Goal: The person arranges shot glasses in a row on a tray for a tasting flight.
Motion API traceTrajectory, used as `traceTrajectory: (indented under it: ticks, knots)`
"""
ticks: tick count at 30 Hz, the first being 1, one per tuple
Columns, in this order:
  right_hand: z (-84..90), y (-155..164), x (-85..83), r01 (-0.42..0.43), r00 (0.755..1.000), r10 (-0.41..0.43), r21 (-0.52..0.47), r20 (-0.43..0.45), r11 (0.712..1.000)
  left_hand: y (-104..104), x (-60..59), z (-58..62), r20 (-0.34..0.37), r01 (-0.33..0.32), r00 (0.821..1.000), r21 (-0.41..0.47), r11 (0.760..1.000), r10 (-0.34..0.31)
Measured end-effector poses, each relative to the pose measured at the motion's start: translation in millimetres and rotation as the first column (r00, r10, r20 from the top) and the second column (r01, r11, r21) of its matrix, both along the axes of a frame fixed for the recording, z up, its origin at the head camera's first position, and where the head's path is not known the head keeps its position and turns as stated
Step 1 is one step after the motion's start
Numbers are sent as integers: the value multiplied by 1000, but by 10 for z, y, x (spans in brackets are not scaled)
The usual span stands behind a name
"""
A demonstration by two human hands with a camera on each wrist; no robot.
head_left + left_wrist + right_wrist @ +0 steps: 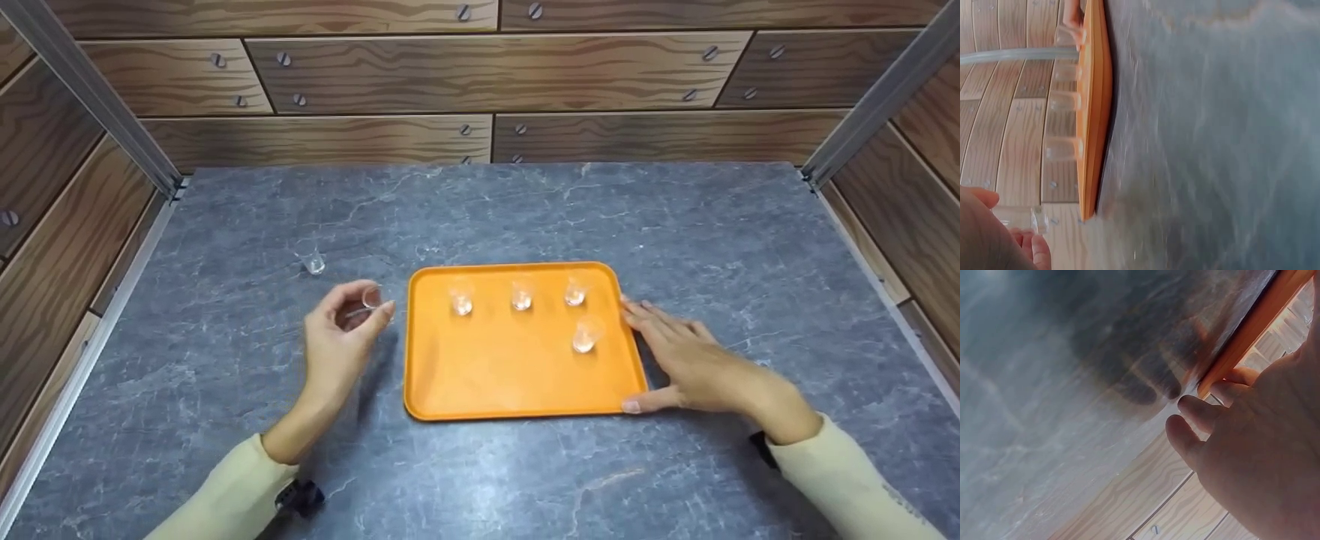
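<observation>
The left hand (339, 330) is up off the grey marbled stone tabletop (750, 247), fingers and thumb curled round a small clear glass cup (369, 298), holding it on its side just left of the flat orange plastic tray (495, 382) with rounded corners; from the left wrist view that same cup (1019, 218) shows between thumb and fingertips, with the tray edge (1095, 112) just beyond. Over on the other side, the right hand (690, 364) lies flat and relaxed, fingers stretched along the tray's right rim, thumb touching the near right corner, gripping nothing; the right wrist view shows its fingertips (1199, 410) right at the orange edge (1252, 332). On the tray, three more little clear cups stand in a row along the far side, left one (461, 298), middle one (521, 295), right one (575, 291), and a fourth (586, 335) stands just nearer, below the right one. Out on the tabletop, well left of the tray and beyond the left hand, a lone clear cup (313, 260) stands by itself. Wood-grain panels (495, 71) wall in the scene.
</observation>
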State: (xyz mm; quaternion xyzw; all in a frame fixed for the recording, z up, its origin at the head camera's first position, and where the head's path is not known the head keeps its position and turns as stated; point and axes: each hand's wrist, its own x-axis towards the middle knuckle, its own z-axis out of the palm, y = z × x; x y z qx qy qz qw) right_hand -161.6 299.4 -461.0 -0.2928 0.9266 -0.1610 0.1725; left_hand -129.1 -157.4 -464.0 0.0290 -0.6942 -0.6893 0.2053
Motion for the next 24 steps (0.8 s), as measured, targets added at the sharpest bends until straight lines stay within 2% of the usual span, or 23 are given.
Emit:
traceTrajectory:
  ticks: [6, 15, 18, 24]
  knots:
    - [0, -2, 6, -5, 1000, 5, 0, 4, 1000, 163, 72, -28, 45, 42, 998, 27, 999, -43]
    - [7, 6, 1, -1, 1000, 1, 7, 1, 1000, 395, 84, -9, 61, 151, 986, 34, 988, -152]
    - [17, -3, -2, -5, 1000, 5, 10, -4, 1000, 470, 84, -6, 76, 203, 976, 39, 978, -206]
    - [40, -8, -9, -3, 1000, 3, 14, 0, 1000, 619, 45, -31, 104, 328, 938, 43, 944, -330]
